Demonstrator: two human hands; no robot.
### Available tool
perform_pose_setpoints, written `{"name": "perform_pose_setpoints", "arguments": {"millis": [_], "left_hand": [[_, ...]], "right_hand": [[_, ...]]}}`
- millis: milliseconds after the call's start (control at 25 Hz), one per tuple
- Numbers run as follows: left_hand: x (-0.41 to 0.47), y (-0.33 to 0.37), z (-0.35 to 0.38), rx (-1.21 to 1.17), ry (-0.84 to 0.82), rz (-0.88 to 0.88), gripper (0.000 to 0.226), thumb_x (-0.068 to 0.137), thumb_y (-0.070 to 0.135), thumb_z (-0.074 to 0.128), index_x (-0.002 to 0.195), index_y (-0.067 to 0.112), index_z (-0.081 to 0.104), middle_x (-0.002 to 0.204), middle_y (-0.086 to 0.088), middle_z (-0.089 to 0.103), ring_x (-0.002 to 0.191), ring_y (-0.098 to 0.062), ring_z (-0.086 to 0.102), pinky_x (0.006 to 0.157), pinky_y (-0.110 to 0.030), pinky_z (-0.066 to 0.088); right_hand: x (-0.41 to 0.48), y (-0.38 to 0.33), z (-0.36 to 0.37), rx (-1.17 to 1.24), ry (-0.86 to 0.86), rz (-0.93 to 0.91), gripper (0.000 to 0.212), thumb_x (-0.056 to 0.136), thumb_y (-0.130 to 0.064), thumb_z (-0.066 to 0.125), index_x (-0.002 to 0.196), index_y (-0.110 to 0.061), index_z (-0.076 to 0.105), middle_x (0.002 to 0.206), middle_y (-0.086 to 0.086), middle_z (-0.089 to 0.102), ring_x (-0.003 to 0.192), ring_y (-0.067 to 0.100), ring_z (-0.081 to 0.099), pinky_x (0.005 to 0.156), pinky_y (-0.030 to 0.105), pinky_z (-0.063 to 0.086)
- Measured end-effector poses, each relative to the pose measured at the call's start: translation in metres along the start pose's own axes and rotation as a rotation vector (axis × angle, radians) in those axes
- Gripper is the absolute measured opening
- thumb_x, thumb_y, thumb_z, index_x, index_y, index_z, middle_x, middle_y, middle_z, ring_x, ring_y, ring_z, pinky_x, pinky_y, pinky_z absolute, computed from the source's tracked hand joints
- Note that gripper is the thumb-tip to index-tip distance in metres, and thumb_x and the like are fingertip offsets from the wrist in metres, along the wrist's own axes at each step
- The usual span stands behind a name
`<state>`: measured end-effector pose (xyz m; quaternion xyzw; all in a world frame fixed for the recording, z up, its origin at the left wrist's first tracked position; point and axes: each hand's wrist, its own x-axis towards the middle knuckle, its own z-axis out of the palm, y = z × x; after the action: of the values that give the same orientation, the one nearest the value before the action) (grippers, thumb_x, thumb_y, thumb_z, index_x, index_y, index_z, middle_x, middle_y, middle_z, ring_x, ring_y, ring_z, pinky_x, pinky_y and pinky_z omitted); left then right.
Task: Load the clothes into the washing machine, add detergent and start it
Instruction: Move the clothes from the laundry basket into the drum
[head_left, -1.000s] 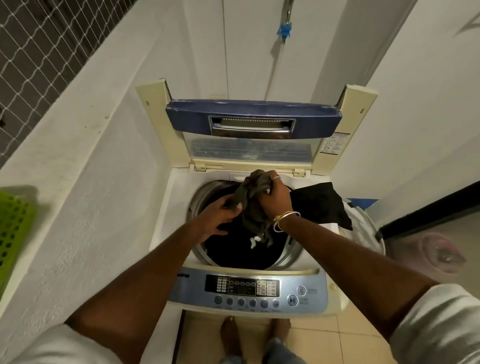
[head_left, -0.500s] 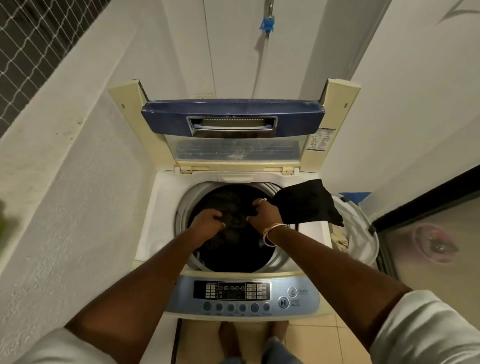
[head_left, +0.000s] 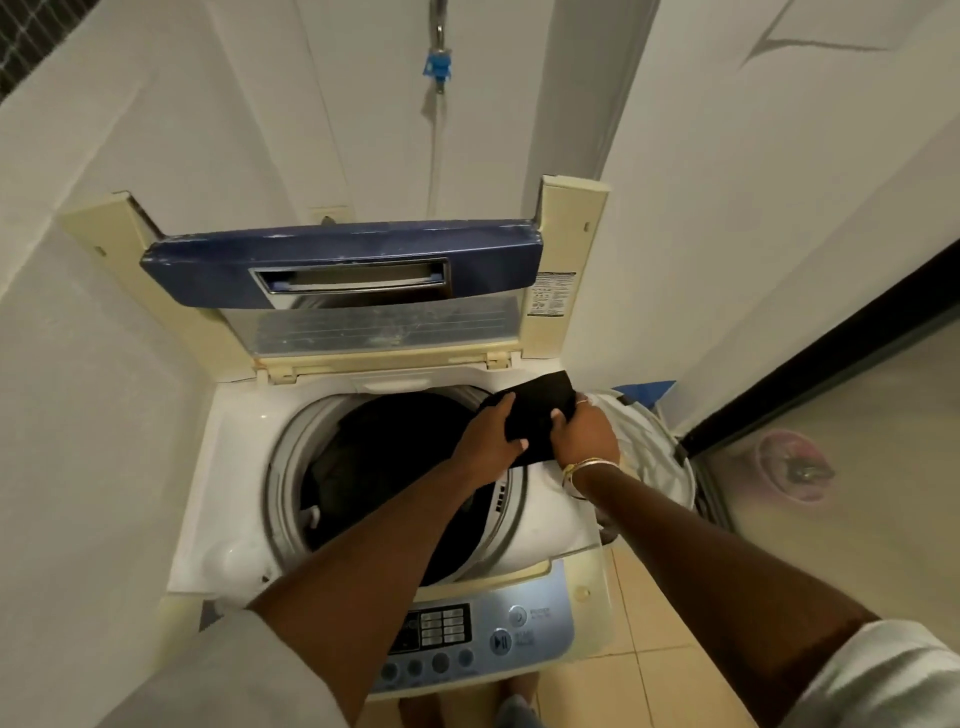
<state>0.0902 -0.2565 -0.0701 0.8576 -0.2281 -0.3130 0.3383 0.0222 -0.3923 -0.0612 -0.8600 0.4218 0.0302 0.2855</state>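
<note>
White-tiled laundry corner, washer (head_left: 236, 467) lid up. I see dark clothes in the drum (head_left: 384, 467); both hands have left it for the rim at 2 o'clock: left hand (head_left: 491, 434) grips the black garment (head_left: 543, 410), right hand (head_left: 587, 436) pinches its edge. Loading continues.

Blurred labels on the control panel (head_left: 457, 636), partly behind the forearm (head_left: 374, 561).

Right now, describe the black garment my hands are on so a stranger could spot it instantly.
Find the top-loading washing machine, lid raised. At the drum opening's right rim, the left hand and right hand grip a flat black garment. Unlike the dark clothes inside the drum, it lies outside, beside the white basket.
</note>
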Motion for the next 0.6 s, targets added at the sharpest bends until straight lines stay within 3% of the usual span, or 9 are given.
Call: {"name": "perform_pose_setpoints", "arguments": {"millis": [80,160,240,440,520,600], "left_hand": [[0.011,0.004,0.019,0.051,0.049,-0.017,0.059,0.090,0.025,0.069,0.144,0.017,0.046,0.143,-0.010,0.050,0.128,-0.027,0.052,0.104,-0.034,0.045],[0.016,0.006,0.031,0.015,0.156,-0.026,0.027,0.090,0.025,0.068,0.116,0.020,0.065,0.120,-0.007,0.060,0.106,-0.023,0.062,0.086,-0.030,0.050],[0.014,0.005,0.033,-0.025,0.243,-0.041,0.006,0.090,0.019,0.062,0.096,0.020,0.064,0.102,-0.001,0.062,0.093,-0.020,0.063,0.075,-0.027,0.047],[-0.027,-0.024,-0.002,-0.155,0.641,-0.060,0.005,0.093,0.013,0.054,0.093,0.018,0.056,0.089,0.003,0.060,0.081,-0.014,0.056,0.072,-0.027,0.041],[-0.045,-0.051,-0.023,-0.138,0.739,-0.060,0.006,0.093,0.012,0.055,0.095,0.017,0.057,0.088,0.003,0.060,0.080,-0.014,0.056,0.070,-0.026,0.040],[-0.057,-0.082,-0.042,-0.106,0.761,-0.100,0.009,0.091,0.010,0.057,0.095,0.018,0.058,0.086,0.005,0.061,0.080,-0.016,0.058,0.068,-0.028,0.041]], "right_hand": [[0.003,0.011,-0.003,-0.024,0.043,-0.047,0.034,0.093,-0.043,0.053,0.114,-0.019,0.062,0.105,0.008,0.069,0.094,0.028,0.066,0.085,0.041,0.054],[0.001,0.012,-0.004,0.020,0.132,-0.104,0.021,0.092,-0.036,0.057,0.101,-0.018,0.063,0.098,0.005,0.066,0.086,0.025,0.064,0.080,0.037,0.054],[-0.008,0.003,-0.005,0.114,0.197,-0.199,0.010,0.093,-0.026,0.058,0.096,-0.017,0.061,0.096,0.002,0.061,0.083,0.019,0.058,0.076,0.029,0.048],[-0.035,-0.042,0.018,0.394,0.098,-0.454,0.005,0.092,-0.013,0.063,0.093,-0.014,0.058,0.094,-0.002,0.056,0.079,0.005,0.052,0.072,0.008,0.040],[-0.045,-0.067,0.038,0.412,0.018,-0.480,0.006,0.092,-0.012,0.062,0.093,-0.015,0.056,0.093,-0.002,0.057,0.078,0.006,0.052,0.071,0.008,0.038],[-0.059,-0.089,0.064,0.407,-0.056,-0.487,0.006,0.091,-0.010,0.060,0.093,-0.014,0.056,0.094,0.002,0.058,0.080,0.012,0.055,0.071,0.017,0.040]]}}
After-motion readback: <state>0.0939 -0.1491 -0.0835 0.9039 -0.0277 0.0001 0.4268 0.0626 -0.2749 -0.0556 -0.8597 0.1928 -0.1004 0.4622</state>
